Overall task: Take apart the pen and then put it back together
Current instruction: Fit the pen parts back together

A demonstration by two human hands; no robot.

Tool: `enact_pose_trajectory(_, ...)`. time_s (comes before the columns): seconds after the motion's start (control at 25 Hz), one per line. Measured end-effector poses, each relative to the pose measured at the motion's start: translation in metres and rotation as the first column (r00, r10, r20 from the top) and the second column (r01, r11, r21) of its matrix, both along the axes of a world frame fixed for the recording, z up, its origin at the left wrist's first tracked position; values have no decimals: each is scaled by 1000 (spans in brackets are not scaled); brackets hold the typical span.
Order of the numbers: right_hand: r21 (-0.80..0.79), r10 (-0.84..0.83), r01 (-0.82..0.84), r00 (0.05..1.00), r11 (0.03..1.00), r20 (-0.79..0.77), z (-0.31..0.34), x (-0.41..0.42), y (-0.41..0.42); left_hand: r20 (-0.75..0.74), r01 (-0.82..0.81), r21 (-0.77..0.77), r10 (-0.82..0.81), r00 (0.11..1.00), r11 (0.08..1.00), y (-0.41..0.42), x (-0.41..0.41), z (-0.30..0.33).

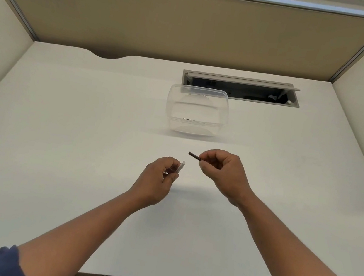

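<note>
The pen is in two pieces above the white desk (79, 145). My left hand (157, 179) pinches the white pen barrel (181, 167), whose open end points up and to the right. My right hand (223, 170) pinches a thin dark refill (194, 156), whose free end points left toward the barrel. A small gap separates the two pieces; they do not touch. Most of each piece is hidden inside the fingers.
A clear plastic container (196, 111) stands on the desk just beyond my hands. Behind it lies an open cable tray (241, 90) set into the desk. Beige partition walls (193, 27) close the desk at the back and sides.
</note>
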State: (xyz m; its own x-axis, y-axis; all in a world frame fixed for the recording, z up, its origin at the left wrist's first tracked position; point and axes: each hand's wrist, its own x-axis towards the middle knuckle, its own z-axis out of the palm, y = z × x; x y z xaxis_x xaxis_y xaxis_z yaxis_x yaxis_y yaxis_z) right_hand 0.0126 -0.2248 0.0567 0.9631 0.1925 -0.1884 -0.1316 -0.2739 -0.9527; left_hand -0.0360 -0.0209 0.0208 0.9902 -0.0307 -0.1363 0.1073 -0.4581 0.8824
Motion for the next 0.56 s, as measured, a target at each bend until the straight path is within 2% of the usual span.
enact_pose_trajectory(0.56,-180,130,-120,990,976,49,5,3,-2,24,7,66,-9,1000,998,3,3,-2)
